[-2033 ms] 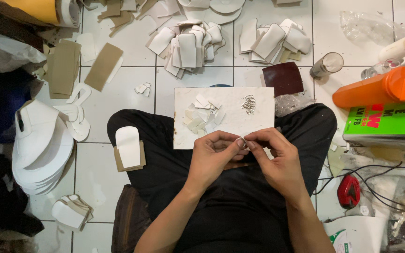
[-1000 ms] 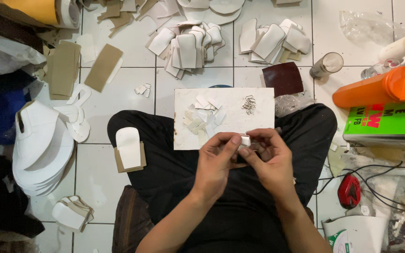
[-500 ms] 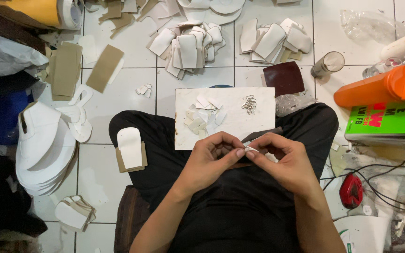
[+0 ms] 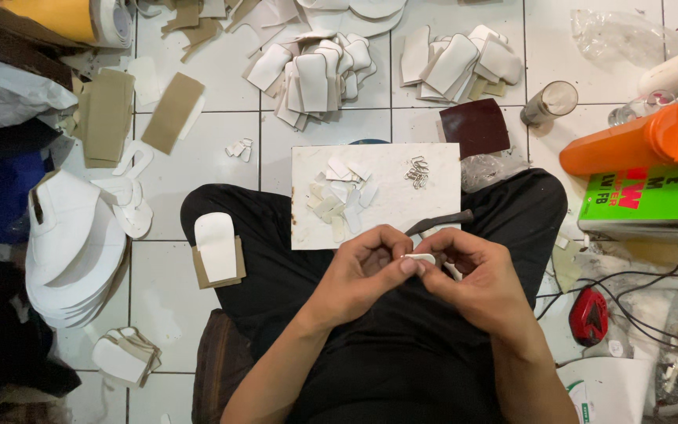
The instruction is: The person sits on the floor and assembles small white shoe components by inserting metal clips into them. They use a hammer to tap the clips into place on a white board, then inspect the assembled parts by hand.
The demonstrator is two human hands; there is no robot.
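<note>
My left hand [image 4: 359, 271] and my right hand [image 4: 476, 279] meet over my lap, both pinching one small white strip [image 4: 419, 257] between thumbs and fingertips. Just beyond them a white board [image 4: 378, 212] rests on my crossed legs. On it lie a heap of small white cut pieces [image 4: 340, 195] and a cluster of little metal buckles [image 4: 417, 172]. A dark-handled tool [image 4: 441, 221] lies at the board's near right edge.
Stacks of white shaped pieces [image 4: 315, 67] and another stack [image 4: 457, 59] lie on the tiled floor ahead. White soles [image 4: 68, 243] pile at the left. An orange bottle [image 4: 637, 141], a green tin [image 4: 649, 200], a glass [image 4: 549, 102] and cables sit at the right.
Both hands have stayed together on the small white strip, shifting slightly and turning it between the fingertips. Nothing else has moved.
</note>
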